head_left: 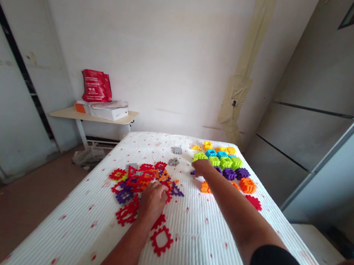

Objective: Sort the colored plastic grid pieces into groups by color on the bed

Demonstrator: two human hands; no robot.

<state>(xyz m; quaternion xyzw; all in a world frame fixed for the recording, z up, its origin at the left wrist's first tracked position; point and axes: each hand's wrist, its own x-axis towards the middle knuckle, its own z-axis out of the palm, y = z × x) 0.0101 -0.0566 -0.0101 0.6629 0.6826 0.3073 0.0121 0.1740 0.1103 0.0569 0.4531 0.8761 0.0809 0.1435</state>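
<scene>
My left hand rests on a loose pile of flat plastic interlocking tiles, its fingers curled down. Whatever they hold is hidden. Red tiles, purple tiles and orange ones lie mixed around it. Farther right, my right hand reaches to the left end of a row of purple stacks. Its fingers are closed, and a bit of a purple interlocking tile shows at their tips. Lime green stacks stand just beyond this hand, and an orange stack is nearer me.
Yellow stacks and blue stacks stand at the back right. An orange stack and red tiles are along the right. Two grey pieces lie mid-bed. A side table holds boxes and a red bag.
</scene>
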